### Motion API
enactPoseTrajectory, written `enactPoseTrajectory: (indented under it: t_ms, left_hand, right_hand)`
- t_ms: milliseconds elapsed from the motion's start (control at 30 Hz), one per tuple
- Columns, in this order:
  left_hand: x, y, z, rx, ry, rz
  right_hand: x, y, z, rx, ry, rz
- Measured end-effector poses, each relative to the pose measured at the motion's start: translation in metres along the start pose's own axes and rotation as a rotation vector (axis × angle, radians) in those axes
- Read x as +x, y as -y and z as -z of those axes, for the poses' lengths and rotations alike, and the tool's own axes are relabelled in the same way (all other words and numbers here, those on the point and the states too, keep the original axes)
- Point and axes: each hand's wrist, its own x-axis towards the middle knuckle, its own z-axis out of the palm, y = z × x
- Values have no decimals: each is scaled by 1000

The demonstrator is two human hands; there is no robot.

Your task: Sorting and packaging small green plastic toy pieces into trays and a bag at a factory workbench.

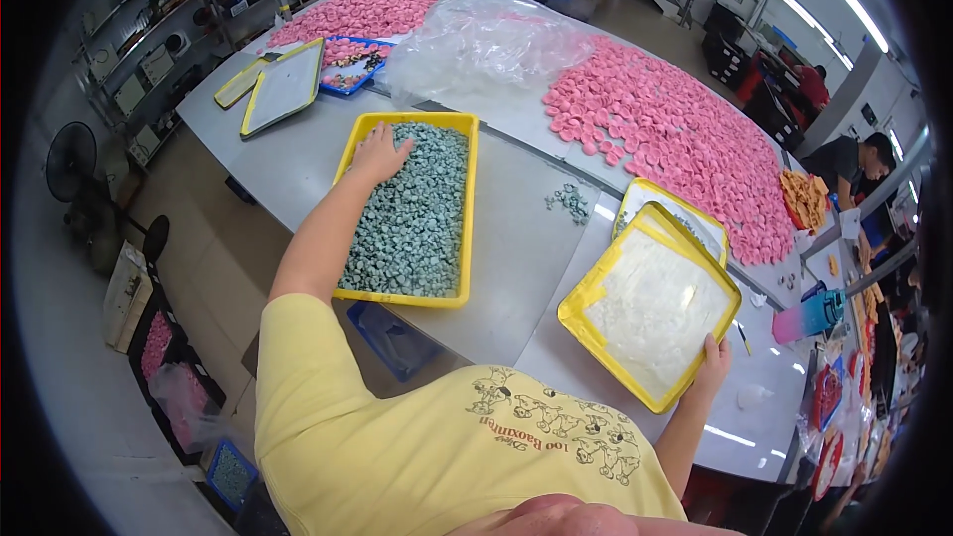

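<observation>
A yellow tray (471,208) full of small grey-green pieces (412,223) stands on the table, left of centre. My left hand (379,155) rests on the pieces near the tray's far left corner, palm down with fingers apart. At the right, my right hand (711,363) grips the near right edge of a shallow yellow tray with a whitish bottom (655,303). That tray is tilted, and its far side overlaps another yellow-rimmed tray (717,238) holding some green pieces. A small cluster of green pieces (571,201) lies on the tabletop between the trays.
Many pink rounded pieces (655,129) spread across the far table, beside crumpled clear plastic sheeting (486,40). Two shallow trays (283,86) and a blue tray (347,81) sit far left. A pink-and-blue bottle (809,316) stands at right; another person (844,164) works beyond.
</observation>
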Motion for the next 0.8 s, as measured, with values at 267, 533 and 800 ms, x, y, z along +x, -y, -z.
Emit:
enactPoseTrajectory:
  t_ms: [267, 533, 800]
  left_hand:
    - [10, -40, -11, 31, -39, -20]
    - [-23, -72, -5, 109, -54, -313]
    - [-97, -82, -3, 18, -12, -445]
  right_hand:
    - [3, -16, 0, 45, -24, -53]
    - [8, -17, -2, 7, 39, -62]
    - [8, -20, 8, 44, 14, -60]
